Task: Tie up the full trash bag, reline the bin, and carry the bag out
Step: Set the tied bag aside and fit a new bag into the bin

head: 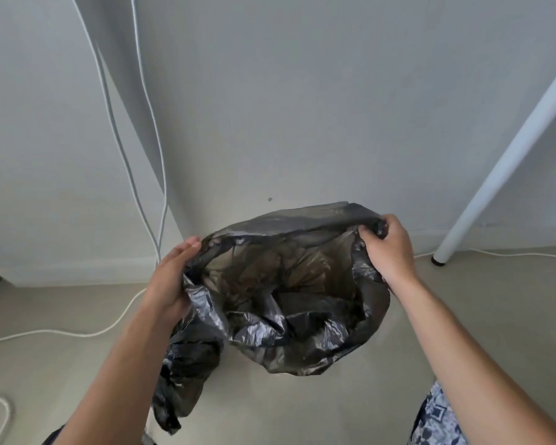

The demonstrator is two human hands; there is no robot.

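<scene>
At the left, a white cable [135, 175] hung down the wall [334, 91] and trailed over the floor [302, 409]. The person's left hand [169, 281] was curled around the left rim of a black trash bag [289, 303], fingers extended along the plastic and thumb hidden behind it. The bag hung in the air between the two hands, above the floor near the wall's foot, its mouth stretched wide; a loose tail drooped below the left wrist. The film looked thin, light, limp and slick, likely to slip or tear, so the bunched rim seemed the safest place to hold. The right hand [389, 245] was closed tightly on a gathered fold of the right rim. A white table leg [507, 149] slanted at the right. No bin was visible, and no writing or brand could be read.
</scene>
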